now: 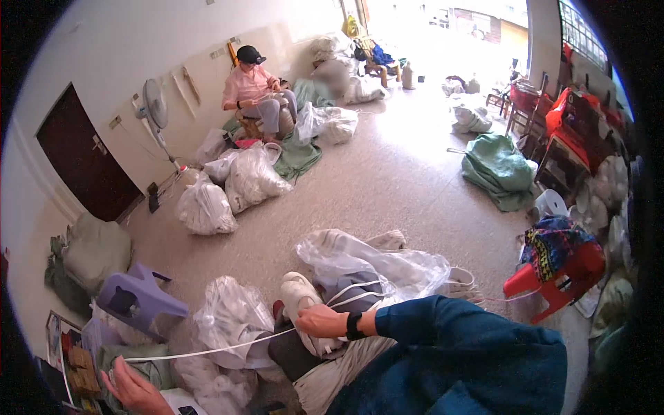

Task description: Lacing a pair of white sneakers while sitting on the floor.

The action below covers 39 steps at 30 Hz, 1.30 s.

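Note:
A white shoe (299, 290) stands toe-up in front of me, among dark cloth and plastic. My right hand (321, 321) lies closed over its upper, its fingertips hidden against it. From the shoe a long white lace (221, 348) runs nearly straight to the lower left. My left hand (135, 391) is at the lace's far end, where the lace meets its fingertips. More white laces (356, 287) loop out to the right of the shoe over grey-blue material. A bundle of pale laces (342, 366) hangs below the shoe, near my dark blue sleeve.
Clear plastic bags (232, 315) surround me, with another plastic sheet (408, 270) ahead. A purple stool (142, 297) stands left, a red stool (564, 277) right. Another person (252, 90) sits among filled sacks (252, 180) near a fan (154, 104). A green sack (499, 169) lies farther right.

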Motion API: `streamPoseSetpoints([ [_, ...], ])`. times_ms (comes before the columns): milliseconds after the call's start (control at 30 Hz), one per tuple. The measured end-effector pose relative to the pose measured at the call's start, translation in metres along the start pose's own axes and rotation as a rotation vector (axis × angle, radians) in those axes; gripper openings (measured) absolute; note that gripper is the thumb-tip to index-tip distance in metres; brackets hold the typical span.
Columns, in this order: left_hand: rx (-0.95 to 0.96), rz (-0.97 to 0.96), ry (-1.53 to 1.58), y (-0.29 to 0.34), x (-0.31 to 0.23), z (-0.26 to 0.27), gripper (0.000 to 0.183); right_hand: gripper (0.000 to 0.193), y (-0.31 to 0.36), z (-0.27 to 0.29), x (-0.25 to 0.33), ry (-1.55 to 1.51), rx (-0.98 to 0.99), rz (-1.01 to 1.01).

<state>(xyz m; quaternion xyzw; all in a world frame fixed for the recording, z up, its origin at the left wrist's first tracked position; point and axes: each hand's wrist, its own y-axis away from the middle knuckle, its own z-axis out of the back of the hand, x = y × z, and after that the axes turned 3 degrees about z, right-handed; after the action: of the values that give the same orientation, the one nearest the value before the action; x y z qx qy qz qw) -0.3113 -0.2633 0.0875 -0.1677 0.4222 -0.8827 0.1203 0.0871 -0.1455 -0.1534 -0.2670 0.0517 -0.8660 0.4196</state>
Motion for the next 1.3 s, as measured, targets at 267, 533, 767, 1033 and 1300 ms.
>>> streamPoseSetpoints([
  [267,0.127,-0.085,0.417,0.061,-0.067,-0.042,0.018,0.012,-0.067,0.095,0.049,-0.226,-0.240,0.082],
  [533,0.363,-0.020,0.752,0.109,-0.142,-0.047,0.009,0.013,-0.057,0.158,0.023,-0.415,-0.642,-0.003],
  [767,0.681,0.181,0.879,0.151,-0.146,-0.071,0.011,0.023,0.008,0.165,-0.040,-0.899,-0.787,-0.483],
  [1033,0.684,0.076,0.847,0.136,-0.209,-0.075,0.019,0.022,0.070,0.165,-0.066,-0.882,-0.915,-0.694],
  [1300,1.241,0.629,1.562,0.148,-0.262,-0.108,0.011,0.018,0.128,0.134,-0.106,-1.031,-0.921,-0.928],
])
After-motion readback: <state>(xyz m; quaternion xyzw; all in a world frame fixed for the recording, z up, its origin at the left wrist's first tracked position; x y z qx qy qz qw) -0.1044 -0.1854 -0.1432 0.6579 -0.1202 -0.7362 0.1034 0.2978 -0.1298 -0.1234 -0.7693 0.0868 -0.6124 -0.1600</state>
